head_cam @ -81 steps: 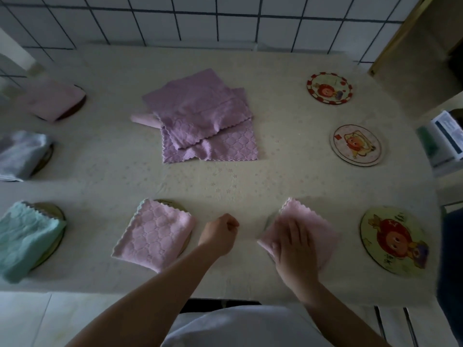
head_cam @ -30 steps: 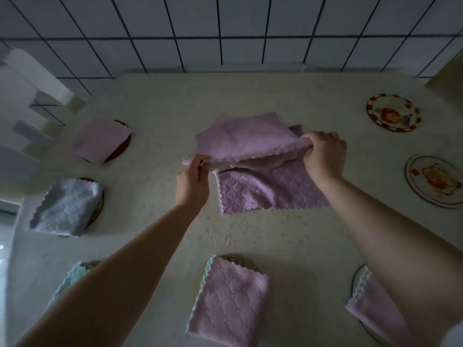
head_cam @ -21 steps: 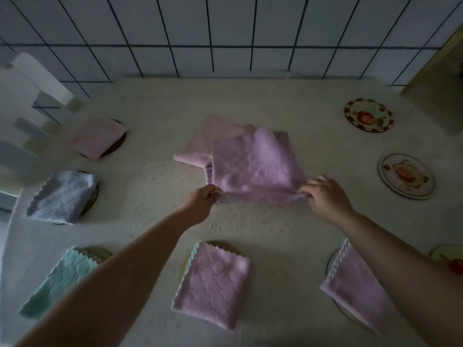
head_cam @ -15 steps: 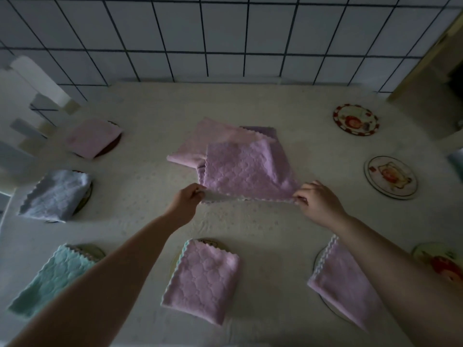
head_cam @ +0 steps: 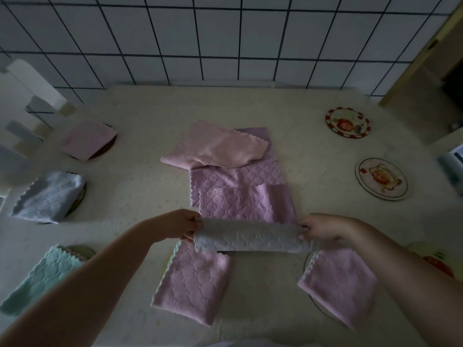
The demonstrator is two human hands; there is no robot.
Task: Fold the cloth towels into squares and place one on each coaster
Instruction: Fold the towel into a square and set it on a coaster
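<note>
Both forearms reach forward from the near edge of the table (head_cam: 313,101), angled in toward each other, wrists level. The left hand (head_cam: 179,225) and the right hand (head_cam: 323,227) each pinch one end of a lilac towel (head_cam: 250,237), thumb and curled fingers closed on the cloth, so it hangs stretched between them as a narrow band just above the tabletop. The band looks pale and blurred, so whether it is doubled over is hard to say.

Directly at twelve o'clock from the held band lies a purple towel (head_cam: 240,194) spread flat, and on its far edge rests a crumpled pink towel (head_cam: 218,149).

At six o'clock from the left hand, a folded pink square (head_cam: 193,284) covers a coaster, only the coaster's rim showing. At five o'clock from the right hand, another folded square (head_cam: 340,281) sits on its coaster. Along the nine o'clock side, three more folded towels lie on coasters: a mint one (head_cam: 42,276) nearest, a grey one (head_cam: 47,196) in the middle, a pink one (head_cam: 87,140) farthest.

On the three o'clock side, two bare coasters show: a red-rimmed coaster (head_cam: 347,123) farther back and a white coaster (head_cam: 381,179) nearer. A third coaster (head_cam: 436,259) peeks out beyond the right forearm.
</note>
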